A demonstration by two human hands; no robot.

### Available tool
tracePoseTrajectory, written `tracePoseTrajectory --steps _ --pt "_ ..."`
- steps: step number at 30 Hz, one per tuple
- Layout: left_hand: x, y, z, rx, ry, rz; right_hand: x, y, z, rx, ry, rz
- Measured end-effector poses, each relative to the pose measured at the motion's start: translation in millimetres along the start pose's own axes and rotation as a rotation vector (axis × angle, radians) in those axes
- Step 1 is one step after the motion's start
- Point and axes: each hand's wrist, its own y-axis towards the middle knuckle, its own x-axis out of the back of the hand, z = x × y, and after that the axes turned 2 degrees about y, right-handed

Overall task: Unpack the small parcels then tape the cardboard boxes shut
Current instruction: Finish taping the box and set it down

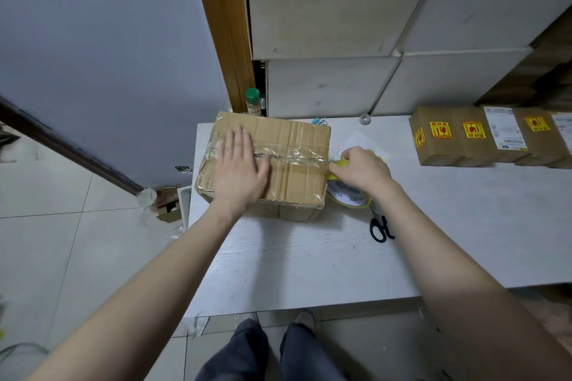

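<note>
A closed cardboard box [297, 139] lies on the white table [309, 257], with clear tape running along its top seam. My left hand [240, 168] presses flat on the box's top, fingers straight. At the box's right edge my right hand [360, 167] grips a yellow tape dispenser [349, 195] with a roll of clear tape, held against the box's right side. Several small brown parcels [439, 136] with yellow-and-red stickers stand in a row at the table's far right.
Black-handled scissors [382, 229] lie just right of the tape roll. Behind the box stand a green-capped bottle [253, 102] and a blue binder clip [318, 120]. White cabinets [340, 25] back the table. The tiled floor on the left holds some scraps.
</note>
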Motion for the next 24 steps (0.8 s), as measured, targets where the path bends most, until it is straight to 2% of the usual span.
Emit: tracePoseTrajectory --steps 2,5,13,15,18,24 --pt "-4.8 -5.6 -22.4 -0.087 -0.022 0.072 0.0 -1.2 0.6 0.004 -0.005 -0.003" --pt "-10.7 -11.3 -46.0 -0.115 -0.075 0.098 0.1 -2.8 0.6 0.012 -0.022 -0.013" --pt "-8.7 -8.2 -47.6 -0.159 -0.044 0.135 -1.1 -4.4 0.3 0.023 -0.022 -0.050" --pt "-6.3 -14.2 -42.4 -0.171 -0.080 0.077 -0.4 -5.5 -1.1 0.011 -0.008 -0.051" --pt "-7.2 -36.4 -29.9 -0.099 -0.093 -0.040 1.1 -6.7 -4.3 0.001 -0.006 -0.041" --pt "-1.1 -27.0 -27.8 -0.083 -0.010 0.099 -0.1 -9.5 -1.5 0.023 -0.029 -0.063"
